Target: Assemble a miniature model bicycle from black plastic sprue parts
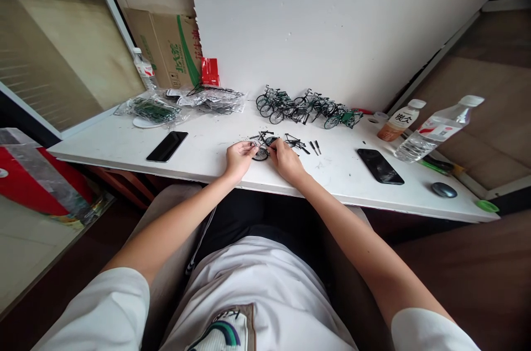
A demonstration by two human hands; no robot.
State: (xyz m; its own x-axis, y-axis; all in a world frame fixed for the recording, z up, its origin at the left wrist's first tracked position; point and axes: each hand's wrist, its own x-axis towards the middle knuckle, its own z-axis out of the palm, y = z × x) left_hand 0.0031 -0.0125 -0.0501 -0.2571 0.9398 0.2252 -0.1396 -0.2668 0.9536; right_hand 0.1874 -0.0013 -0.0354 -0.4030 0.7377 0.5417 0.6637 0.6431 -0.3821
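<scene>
Both my hands rest on a white table [124,146] near its front edge. My left hand [239,158] and my right hand [285,160] are pinched on a small black model bicycle [262,147], one at each end of it, with its wheel showing between them. Several small black loose parts [298,143] lie just behind and to the right of my right hand. A row of finished small green and black model bicycles [307,106] stands at the back against the wall.
Clear plastic bags of parts [186,103] lie at the back left. One black phone [167,146] lies left, another [380,166] right. Two bottles [400,119] [437,129], a mouse [443,189] and a green lid [487,206] sit at the right end. A cardboard box [170,47] stands behind.
</scene>
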